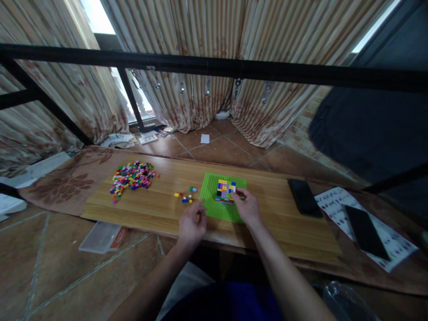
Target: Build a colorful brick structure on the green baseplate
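Observation:
A green studded baseplate [209, 209] lies on the wooden board, carrying a low block of multicoloured toy bricks [224, 189]. My right hand [247, 207] is at the right side of that block, thumb and fingertips closed on a small white brick [233, 189] at its edge. My left hand [193, 225] hovers by the baseplate's left edge, fingers loosely bent and thumb apart, with nothing visible between them. Just beyond it are several loose bricks, including a yellow brick [176, 195], a blue brick [185, 200] and a green brick [191, 189].
A large pile of small coloured bricks [133, 176] sits on the board's left part. To the right lie a black phone [305, 197], a printed sheet [337, 200] and another dark device [366, 232]. A black metal rail [200, 64] crosses beyond the board. A clear plastic box [98, 236] rests on the floor.

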Motion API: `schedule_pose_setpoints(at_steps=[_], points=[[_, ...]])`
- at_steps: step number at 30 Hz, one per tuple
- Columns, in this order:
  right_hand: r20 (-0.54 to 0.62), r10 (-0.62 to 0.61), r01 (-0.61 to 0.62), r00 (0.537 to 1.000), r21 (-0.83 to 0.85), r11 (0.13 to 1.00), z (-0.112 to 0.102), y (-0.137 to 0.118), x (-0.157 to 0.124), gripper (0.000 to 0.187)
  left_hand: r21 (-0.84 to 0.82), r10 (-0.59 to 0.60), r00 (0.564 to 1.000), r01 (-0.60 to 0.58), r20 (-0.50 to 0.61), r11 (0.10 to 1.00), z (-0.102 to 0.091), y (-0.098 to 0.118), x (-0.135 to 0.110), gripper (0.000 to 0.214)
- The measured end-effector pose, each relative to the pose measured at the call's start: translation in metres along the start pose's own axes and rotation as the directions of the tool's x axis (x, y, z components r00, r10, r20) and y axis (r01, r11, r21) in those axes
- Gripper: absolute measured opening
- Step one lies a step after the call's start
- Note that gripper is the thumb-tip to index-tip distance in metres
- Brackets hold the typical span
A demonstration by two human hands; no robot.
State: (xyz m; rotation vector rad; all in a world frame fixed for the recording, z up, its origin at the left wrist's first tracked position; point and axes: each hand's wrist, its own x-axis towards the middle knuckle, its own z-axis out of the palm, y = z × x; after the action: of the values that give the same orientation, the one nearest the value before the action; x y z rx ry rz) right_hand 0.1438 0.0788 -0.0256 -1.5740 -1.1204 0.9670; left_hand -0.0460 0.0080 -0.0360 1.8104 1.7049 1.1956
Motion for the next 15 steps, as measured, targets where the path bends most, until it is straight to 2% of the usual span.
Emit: schedule_pose_setpoints(at_steps=[3,6,8,12,15], points=[[-0.011,-0.068,0.067,0.998,-0.036,0.997,0.001,0.005,0.0,0.046,0.133,0.017,0.992,0.0,-0.124,0.991,-0.013,-0.017,0.015,0.035],[-0.011,-0.065,0.064,0.998,-0.045,0.997,0.001,0.006,0.0,0.049,0.288,0.064,0.989,-0.022,-0.136,0.957,-0.02,-0.029,0.034,0.039],[0.001,-0.007,0.007,1.0,0.003,1.0,0.001,0.003,-0.002,0.052,0.356,0.091,0.991,-0.052,-0.093,0.933,-0.02,-0.035,0.046,0.042],[0.019,0.124,-0.125,0.992,0.14,0.982,-0.005,0.0,-0.008,0.058,0.429,0.12,0.99,-0.143,0.079,0.892,-0.011,-0.046,0.066,0.045],[-0.051,0.166,-0.146,0.985,0.273,0.951,-0.014,0.005,-0.015,0.056,0.447,0.141,0.974,-0.208,0.179,0.87,-0.006,-0.051,0.074,0.039]])
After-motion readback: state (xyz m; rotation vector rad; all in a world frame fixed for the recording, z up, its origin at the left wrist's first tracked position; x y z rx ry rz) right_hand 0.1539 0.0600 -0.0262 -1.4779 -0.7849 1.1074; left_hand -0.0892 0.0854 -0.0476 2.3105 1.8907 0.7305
